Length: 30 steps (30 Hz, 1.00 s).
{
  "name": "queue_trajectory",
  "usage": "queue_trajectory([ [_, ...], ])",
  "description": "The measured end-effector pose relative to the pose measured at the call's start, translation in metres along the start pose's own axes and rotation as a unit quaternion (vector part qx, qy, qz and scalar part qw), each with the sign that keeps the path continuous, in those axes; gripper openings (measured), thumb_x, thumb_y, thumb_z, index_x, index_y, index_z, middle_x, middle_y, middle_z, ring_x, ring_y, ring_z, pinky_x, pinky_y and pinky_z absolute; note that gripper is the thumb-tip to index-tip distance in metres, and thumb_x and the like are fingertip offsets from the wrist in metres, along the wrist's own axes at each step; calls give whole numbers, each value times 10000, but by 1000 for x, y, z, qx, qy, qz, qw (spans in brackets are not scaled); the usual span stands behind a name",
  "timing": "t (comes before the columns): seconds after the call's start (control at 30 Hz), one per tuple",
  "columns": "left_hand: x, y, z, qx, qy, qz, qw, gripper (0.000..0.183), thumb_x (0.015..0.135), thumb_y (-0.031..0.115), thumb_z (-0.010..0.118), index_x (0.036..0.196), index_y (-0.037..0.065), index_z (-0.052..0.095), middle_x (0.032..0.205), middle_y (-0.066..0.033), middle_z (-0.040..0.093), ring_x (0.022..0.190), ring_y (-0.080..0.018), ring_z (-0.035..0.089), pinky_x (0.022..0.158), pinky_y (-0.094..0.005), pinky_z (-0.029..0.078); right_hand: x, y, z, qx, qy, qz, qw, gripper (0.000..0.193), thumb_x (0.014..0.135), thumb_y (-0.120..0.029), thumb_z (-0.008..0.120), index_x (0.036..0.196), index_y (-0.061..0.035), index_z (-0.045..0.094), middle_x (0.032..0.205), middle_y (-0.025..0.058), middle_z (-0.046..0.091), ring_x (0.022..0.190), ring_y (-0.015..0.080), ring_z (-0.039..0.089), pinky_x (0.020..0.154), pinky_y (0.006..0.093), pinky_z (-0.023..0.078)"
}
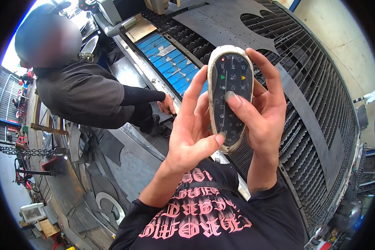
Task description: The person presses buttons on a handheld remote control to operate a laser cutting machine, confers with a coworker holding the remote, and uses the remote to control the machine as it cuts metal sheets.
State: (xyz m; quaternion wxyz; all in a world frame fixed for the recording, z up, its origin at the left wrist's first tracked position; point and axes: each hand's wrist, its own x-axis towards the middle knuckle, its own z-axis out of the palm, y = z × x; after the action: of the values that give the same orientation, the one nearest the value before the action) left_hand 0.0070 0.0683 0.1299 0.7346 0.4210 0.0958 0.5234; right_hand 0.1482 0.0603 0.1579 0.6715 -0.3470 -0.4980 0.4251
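Note:
An oval remote control (232,121) with a black keypad and a worn whitish rim is held upright between both my hands. A small red light glows near its top left corner. My left hand (187,133) grips its left side, the thumb resting on the lower keys. From the right, my right hand (264,112) wraps round the edge, its thumb lying on the middle keys. Behind the remote spreads a slatted cutting bed (296,162) with toothed metal slats. A grey sheet-metal piece (221,25) with a cut-out outline lies on the slats.
At the left a co-worker (83,91) in dark clothes leans with one hand on the bed's side rail (148,71). Blue slats (166,58) with scraps run beside it. Metal offcuts (125,152) are piled below, near a hanging chain (29,150). A pale wall (337,37) stands at the right.

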Motion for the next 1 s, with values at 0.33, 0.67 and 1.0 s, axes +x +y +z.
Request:
queue_trajectory([
  [0.33, -46, 43, -41, 156, 109, 110, 976, 949, 699, -21, 545, 1565, 78, 169, 1554, -77, 251, 1438, -204, 270, 1158, -324, 246, 14, 34, 77, -32, -70, 17, 997, 753, 766, -71, 688, 1444, 1, 368, 1323, 184, 539, 1173, 267, 580, 1024, 351, 455],
  [0.67, -216, 68, -93, 153, 383, 313, 856, 898, 739, 23, 601, 1553, 123, 235, 1364, -91, 487, 1287, -208, 446, 1102, -352, 335, -69, 134, 226, 49, -437, 174, 881, 607, 875, -67, 659, 1429, -29, 415, 1373, 199, 506, 1202, 329, 521, 1009, 442, 444],
  [1.0, -345, 47, -94, 269, 606, 370, 651, 880, 737, -50, 594, 1541, 70, 259, 1437, -137, 441, 1251, -268, 475, 996, -381, 429, -182, 167, 311, 53, -627, 232, 742, 602, 899, -17, 601, 1459, -48, 383, 1399, 207, 474, 1177, 328, 534, 917, 427, 500],
])
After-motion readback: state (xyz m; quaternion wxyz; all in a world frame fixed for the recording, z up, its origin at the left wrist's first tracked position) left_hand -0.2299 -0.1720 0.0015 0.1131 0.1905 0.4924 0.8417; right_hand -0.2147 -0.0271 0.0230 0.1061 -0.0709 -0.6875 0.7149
